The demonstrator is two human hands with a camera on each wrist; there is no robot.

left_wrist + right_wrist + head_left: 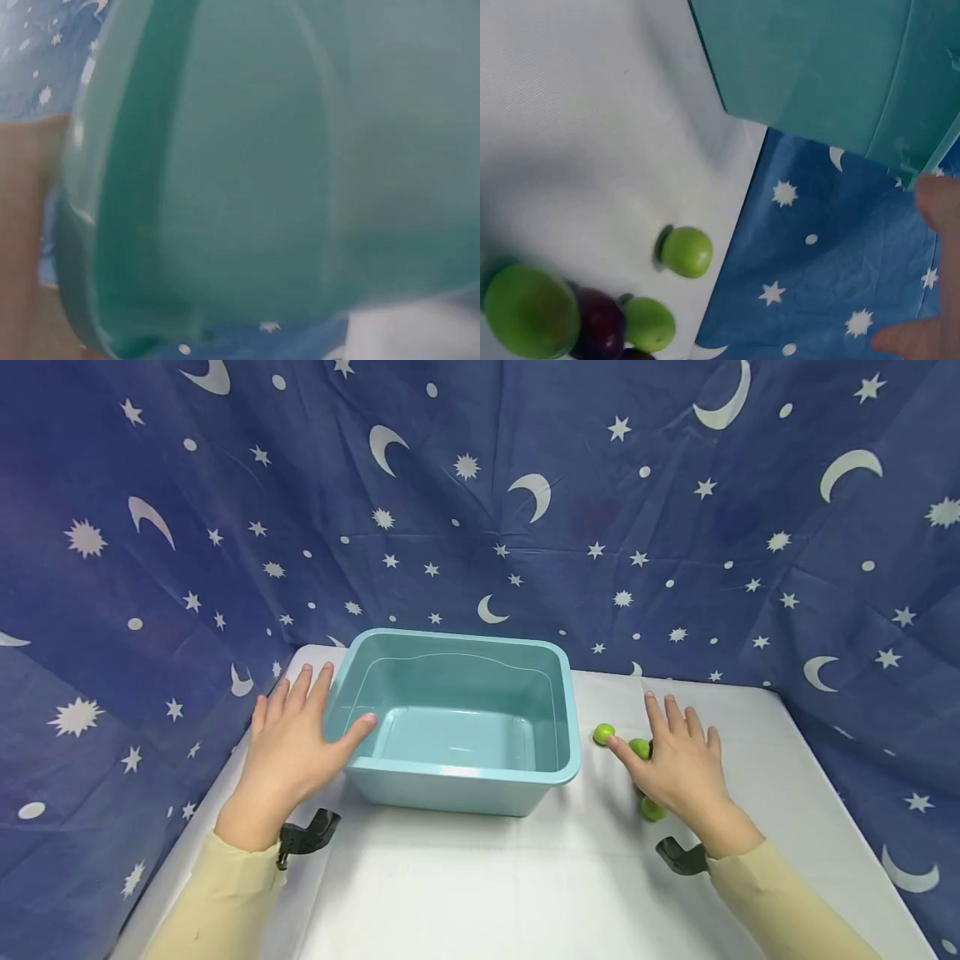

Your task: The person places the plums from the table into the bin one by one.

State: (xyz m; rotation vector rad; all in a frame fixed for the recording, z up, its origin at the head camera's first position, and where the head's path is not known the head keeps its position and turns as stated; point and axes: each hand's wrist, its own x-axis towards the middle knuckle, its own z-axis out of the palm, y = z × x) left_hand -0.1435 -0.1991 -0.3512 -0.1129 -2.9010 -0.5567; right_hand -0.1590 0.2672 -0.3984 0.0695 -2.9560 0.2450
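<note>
A teal plastic basin (pixel 465 789) stands on the white-covered table, its inside bare. My left hand (pixel 292 747) is at the basin's left end with fingers spread, and its thumb overlaps the rim in the head view. In the left wrist view the basin wall (pixel 247 165) fills most of the picture. My right hand (pixel 682 768), fingers spread and nothing in it, hovers to the right of the basin over small round fruits. A green fruit (pixel 688 252) lies apart from a cluster of a larger green fruit (pixel 532 311), a dark red fruit (pixel 600 326) and another green fruit (pixel 649 324).
A blue cloth (pixel 465 527) with white moons and stars hangs behind the table and along both sides. White cloth (pixel 480 877) covers the tabletop. Each wrist carries a black camera mount (pixel 309 833).
</note>
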